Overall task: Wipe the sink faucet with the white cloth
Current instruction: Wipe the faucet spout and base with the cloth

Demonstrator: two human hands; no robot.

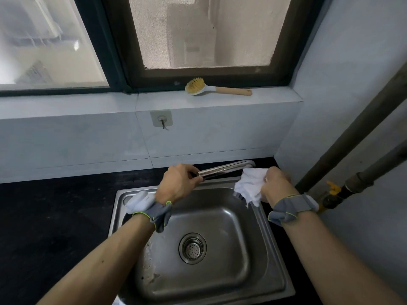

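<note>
The chrome faucet spout runs level above the back rim of the steel sink. My left hand grips the spout's left end with closed fingers. My right hand is bunched on the crumpled white cloth, held against the faucet's upright part at the right, just under the bend. The cloth hides most of the faucet's base. Grey wrist straps sit on both forearms.
A dish brush with yellow bristles and a wooden handle lies on the window ledge. An adhesive hook sticks to the tiled wall. Dark pipes with a yellow valve run at the right. Black counter surrounds the sink.
</note>
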